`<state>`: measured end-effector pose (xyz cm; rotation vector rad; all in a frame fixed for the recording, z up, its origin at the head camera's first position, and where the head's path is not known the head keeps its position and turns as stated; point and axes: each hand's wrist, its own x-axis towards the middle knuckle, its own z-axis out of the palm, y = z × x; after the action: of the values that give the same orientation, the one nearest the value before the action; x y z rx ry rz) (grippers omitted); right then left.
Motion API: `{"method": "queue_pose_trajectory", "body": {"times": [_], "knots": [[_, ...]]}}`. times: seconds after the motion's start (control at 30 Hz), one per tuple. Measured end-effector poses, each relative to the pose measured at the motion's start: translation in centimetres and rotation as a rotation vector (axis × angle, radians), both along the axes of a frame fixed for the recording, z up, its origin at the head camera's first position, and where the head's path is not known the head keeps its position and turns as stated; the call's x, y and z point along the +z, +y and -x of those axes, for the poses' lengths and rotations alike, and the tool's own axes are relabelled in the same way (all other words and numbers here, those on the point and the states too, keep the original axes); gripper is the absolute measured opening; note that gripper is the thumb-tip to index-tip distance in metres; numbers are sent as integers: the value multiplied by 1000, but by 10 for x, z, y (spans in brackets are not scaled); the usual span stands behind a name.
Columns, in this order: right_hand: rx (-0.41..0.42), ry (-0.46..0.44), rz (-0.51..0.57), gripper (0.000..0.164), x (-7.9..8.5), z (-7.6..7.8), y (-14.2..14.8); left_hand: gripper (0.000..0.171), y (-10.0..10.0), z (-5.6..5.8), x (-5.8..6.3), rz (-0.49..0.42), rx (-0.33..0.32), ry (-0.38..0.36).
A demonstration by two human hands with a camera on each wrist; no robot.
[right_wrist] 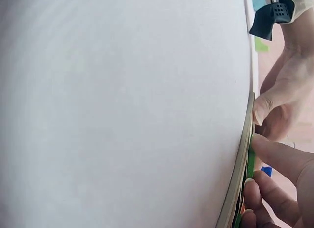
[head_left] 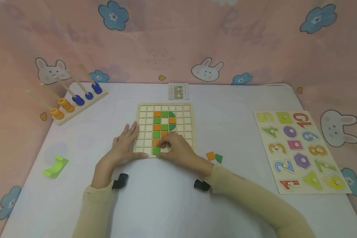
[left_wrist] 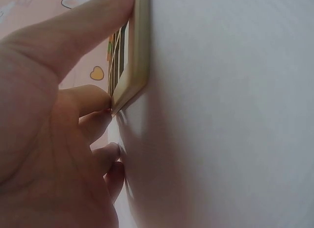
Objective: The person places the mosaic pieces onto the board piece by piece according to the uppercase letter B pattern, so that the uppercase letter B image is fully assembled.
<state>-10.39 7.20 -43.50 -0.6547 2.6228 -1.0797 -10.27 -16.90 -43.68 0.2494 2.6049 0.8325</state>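
A wooden grid board (head_left: 143,134) lies on the table, with orange and green tiles forming a letter-like pattern. My left hand (head_left: 123,145) rests against its left side, fingers spread and thumb on the front rim; the left wrist view shows the thumb over the board's frame (left_wrist: 140,46). My right hand (head_left: 179,150) is over the lower part of the board. Its thumb and a finger pinch a green square tile (head_left: 156,150) in the bottom row. That green tile (right_wrist: 251,157) shows edge-on between thumb and fingertip in the right wrist view. The hand hides several cells.
An orange tile (head_left: 210,156) and a green rounded tile (head_left: 218,158) lie right of the board. A small pattern card (head_left: 178,91) is behind it. A bead abacus (head_left: 77,105) and a light-green curved block (head_left: 56,167) are left; a number puzzle board (head_left: 300,152) is right.
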Motion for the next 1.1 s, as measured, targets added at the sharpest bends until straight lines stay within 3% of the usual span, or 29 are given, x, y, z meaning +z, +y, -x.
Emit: {"method": "queue_pose_trajectory", "body": {"times": [0.57, 0.8, 1.1], "knots": [[-2, -47, 53, 11, 3, -1, 6, 122, 1, 0, -1, -1, -2, 30], [-6, -53, 50, 15, 3, -4, 34, 122, 2, 0, -1, 0, 13, 23], [-78, -28, 4, 23, -1, -19, 87, 122, 1, 0, -1, 5, 14, 18]]}}
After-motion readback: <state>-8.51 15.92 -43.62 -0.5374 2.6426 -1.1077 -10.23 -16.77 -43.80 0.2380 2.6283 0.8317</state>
